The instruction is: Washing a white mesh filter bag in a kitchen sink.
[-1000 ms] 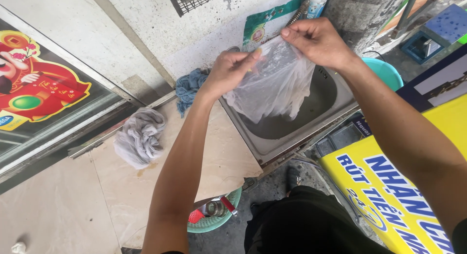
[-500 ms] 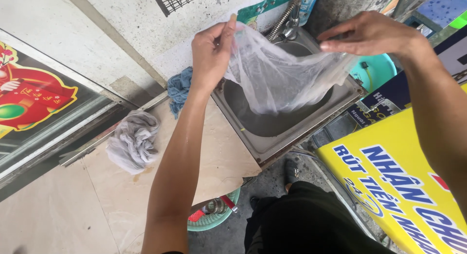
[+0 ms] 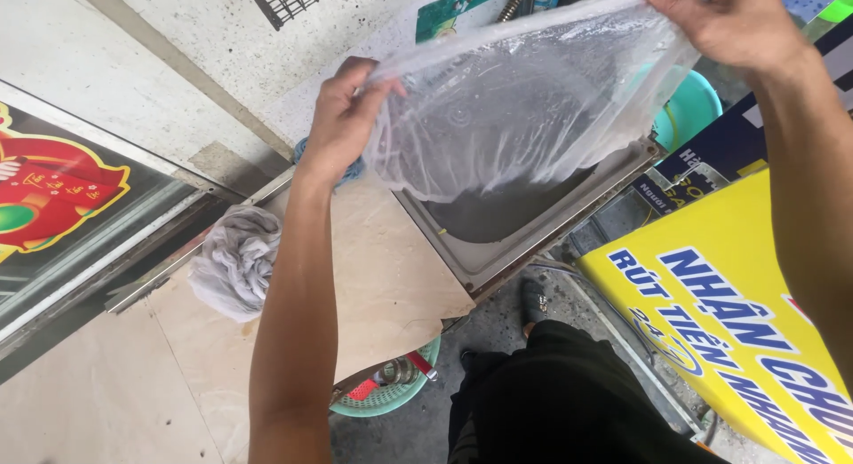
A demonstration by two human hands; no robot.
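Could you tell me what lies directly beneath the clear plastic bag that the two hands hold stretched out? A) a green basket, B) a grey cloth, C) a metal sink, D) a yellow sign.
C: the clear plastic bag, held by the left hand and right hand, hangs over the metal sink; the grey cloth lies off to the side.

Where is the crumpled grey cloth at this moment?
In the head view, the crumpled grey cloth lies on the beige counter, left of the left forearm and left of the metal sink.
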